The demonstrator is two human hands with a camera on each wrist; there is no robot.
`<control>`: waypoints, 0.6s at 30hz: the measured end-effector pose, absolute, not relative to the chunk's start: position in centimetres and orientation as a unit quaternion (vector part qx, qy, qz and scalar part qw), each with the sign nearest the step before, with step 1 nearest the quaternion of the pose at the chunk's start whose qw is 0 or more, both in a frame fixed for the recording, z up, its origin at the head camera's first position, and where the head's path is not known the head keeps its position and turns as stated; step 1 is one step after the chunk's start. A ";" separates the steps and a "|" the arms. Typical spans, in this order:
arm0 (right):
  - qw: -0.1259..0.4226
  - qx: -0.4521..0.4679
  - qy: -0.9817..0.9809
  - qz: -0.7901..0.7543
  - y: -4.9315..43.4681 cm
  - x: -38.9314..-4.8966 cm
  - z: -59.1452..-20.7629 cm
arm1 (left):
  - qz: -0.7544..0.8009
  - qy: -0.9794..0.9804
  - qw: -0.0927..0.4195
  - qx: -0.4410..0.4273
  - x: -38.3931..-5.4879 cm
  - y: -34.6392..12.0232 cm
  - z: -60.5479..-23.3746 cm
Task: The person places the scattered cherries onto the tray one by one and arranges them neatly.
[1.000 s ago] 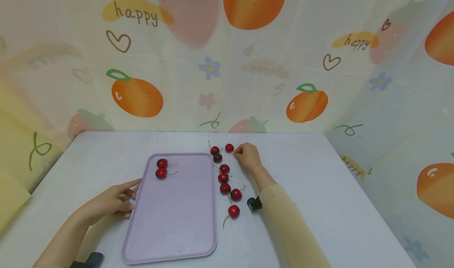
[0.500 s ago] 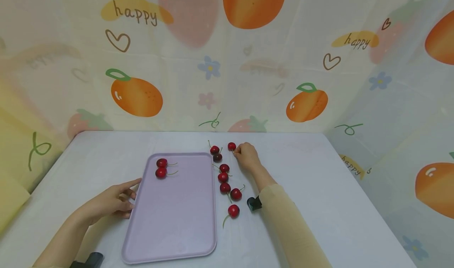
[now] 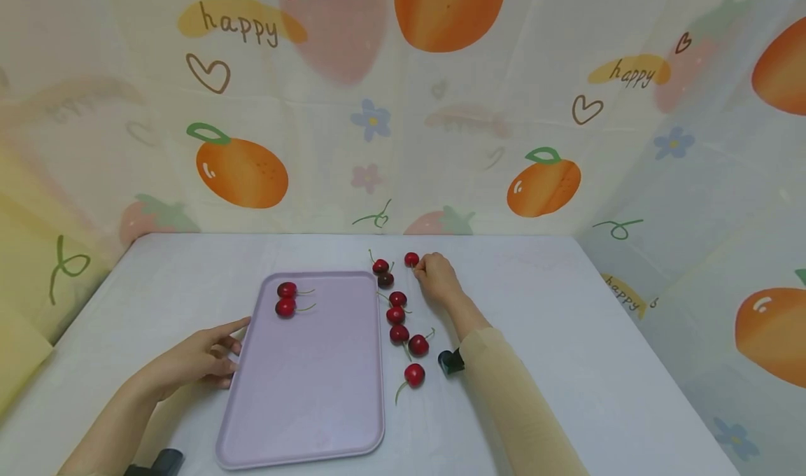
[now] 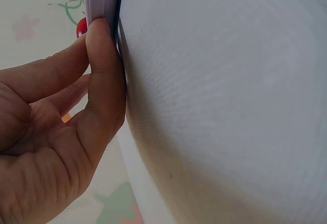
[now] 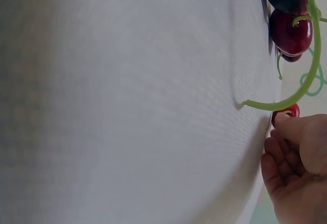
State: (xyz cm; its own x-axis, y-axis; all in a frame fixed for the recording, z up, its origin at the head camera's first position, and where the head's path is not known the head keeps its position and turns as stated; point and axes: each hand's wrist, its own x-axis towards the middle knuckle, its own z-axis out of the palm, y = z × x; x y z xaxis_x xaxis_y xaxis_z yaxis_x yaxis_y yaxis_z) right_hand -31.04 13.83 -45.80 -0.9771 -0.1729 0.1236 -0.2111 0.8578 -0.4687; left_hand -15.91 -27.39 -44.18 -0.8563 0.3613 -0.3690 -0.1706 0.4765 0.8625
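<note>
At the far side of the table my right hand [image 3: 437, 278] pinches the stem of a red cherry [image 3: 411, 259] between thumb and fingertips. In the right wrist view that cherry [image 5: 294, 110] shows just past the thumb. A lilac tray [image 3: 308, 385] lies in front, with two cherries [image 3: 286, 299] side by side near its far left corner, stems pointing right. My left hand [image 3: 189, 364] rests at the tray's left edge, index finger extended, the others loosely bent. In the left wrist view, a fingertip of the left hand [image 4: 61, 116] touches the tray's side [image 4: 98, 1].
Several more cherries [image 3: 397, 316] lie in a loose row along the tray's right side, the nearest cherry [image 3: 414, 374] with its stem toward me. Two cherries [image 3: 383, 273] sit by the far right corner. A patterned curtain [image 3: 441, 133] stands behind the white table [image 3: 554, 308].
The pinched cherry has shifted slightly right and away from me, closer to the right hand's fingers. The left hand and tray have stayed put.
</note>
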 end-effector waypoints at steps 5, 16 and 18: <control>0.034 0.101 -0.962 0.252 13.6 -30.9 -45.7 | 0.510 0.816 0.262 0.067 -15.9 -27.5 -44.2; 0.049 0.115 -0.960 0.249 12.9 -30.7 -44.7 | 0.510 0.817 0.259 0.075 -15.8 -27.6 -44.2; 0.053 0.122 -0.960 0.246 12.7 -30.7 -44.5 | 0.508 0.818 0.258 0.073 -15.9 -27.6 -44.2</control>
